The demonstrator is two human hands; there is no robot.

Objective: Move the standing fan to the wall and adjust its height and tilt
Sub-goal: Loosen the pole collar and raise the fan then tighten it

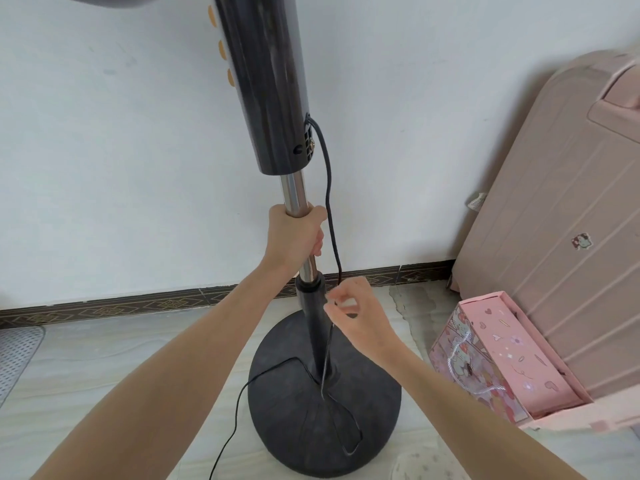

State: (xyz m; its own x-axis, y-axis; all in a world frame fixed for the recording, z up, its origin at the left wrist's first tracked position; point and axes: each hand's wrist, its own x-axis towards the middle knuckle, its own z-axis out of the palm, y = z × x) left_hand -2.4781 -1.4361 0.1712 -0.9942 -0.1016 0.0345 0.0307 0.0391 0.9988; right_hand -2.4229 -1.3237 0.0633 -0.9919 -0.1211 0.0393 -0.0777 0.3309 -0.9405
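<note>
The standing fan stands upright close to the white wall (104,168). Its round black base (294,427) rests on the floor, and its dark control column (263,81) rises out of the top of the view. My left hand (294,237) is wrapped around the chrome inner pole (294,195) just above the black collar (310,289). My right hand (356,313) sits beside that collar, fingers pinched at the height knob, which they hide. The black power cord (327,202) hangs from the column past my right hand. The fan head is mostly out of frame.
A pink suitcase (561,220) leans against the wall at the right, with an open pink gift box (502,358) on the floor in front of it. A perforated mat (17,355) lies at the left edge. The cord trails over the base and floor toward me.
</note>
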